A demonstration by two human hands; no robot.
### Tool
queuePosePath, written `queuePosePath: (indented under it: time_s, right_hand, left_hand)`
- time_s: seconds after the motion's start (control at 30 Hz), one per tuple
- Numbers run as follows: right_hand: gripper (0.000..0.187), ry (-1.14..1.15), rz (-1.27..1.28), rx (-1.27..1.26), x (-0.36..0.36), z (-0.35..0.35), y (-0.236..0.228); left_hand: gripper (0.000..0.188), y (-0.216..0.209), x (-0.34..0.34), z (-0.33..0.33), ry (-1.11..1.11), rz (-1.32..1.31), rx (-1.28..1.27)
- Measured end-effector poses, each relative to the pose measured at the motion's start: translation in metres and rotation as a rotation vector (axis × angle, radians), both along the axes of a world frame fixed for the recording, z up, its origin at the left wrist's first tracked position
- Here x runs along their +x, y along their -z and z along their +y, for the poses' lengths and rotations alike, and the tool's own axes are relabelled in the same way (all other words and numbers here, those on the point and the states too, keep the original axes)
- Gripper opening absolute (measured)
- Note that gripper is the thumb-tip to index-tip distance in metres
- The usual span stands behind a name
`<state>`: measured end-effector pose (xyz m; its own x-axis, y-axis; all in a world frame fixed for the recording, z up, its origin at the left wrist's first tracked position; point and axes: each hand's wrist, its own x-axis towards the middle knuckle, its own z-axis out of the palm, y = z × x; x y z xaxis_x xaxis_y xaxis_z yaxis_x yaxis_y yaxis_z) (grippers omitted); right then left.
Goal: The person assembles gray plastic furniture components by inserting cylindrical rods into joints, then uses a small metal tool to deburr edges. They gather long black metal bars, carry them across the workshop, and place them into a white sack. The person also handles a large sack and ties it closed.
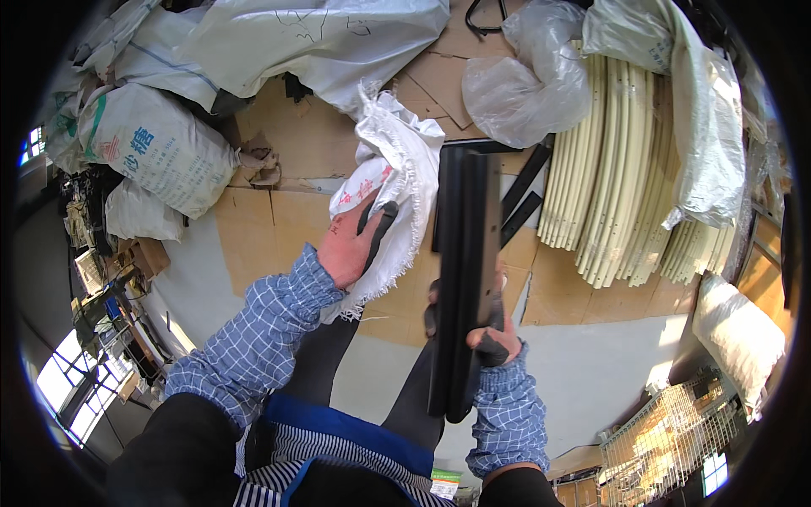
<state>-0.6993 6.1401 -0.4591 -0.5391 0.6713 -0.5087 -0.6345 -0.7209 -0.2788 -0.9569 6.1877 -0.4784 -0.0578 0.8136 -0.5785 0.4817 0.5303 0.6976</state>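
Observation:
My left hand [348,247], with dark coverings on its fingertips, grips a crumpled white woven sack [407,182] with red print and frayed edges. Part of the fingers is hidden behind the cloth. My right hand [497,340] is wrapped round a bundle of long black bars [465,279], held upright in the picture to the right of the sack. Small holes run along the bundle's right side. Beyond it, more black bars [525,193] lie on the cardboard [245,228].
Cream-coloured curved tubes [601,169] lie stacked at the right, partly under clear plastic wrapping [532,84]. Full white sacks [160,152] stand at the left, and a large white sheet [321,42] covers the far side. A wire crate [667,435] sits at the lower right.

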Motion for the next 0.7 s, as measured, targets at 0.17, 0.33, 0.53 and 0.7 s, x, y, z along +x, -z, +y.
queuePosePath:
  time_s: [0.17, 0.33, 0.53, 0.7]
  right_hand:
    - [0.1, -0.318, 0.024, -0.244, -0.016, -0.016, -0.058]
    - [0.098, -0.62, -0.659, 0.258, 0.006, -0.021, -0.095]
    - [0.059, -0.438, -0.119, -0.192, 0.042, -0.012, -0.091]
    - [0.042, -0.172, -0.286, -0.113, 0.027, 0.013, -0.031]
  left_hand:
    - [0.038, -0.065, 0.014, 0.001, 0.228, 0.109, 0.298]
    - [0.038, -0.138, 0.063, -0.028, 0.166, 0.16, 0.183]
    - [0.041, -0.173, 0.095, -0.055, 0.192, -0.252, 0.034]
    - [0.041, -0.216, 0.09, -0.091, 0.302, -0.224, -0.234]
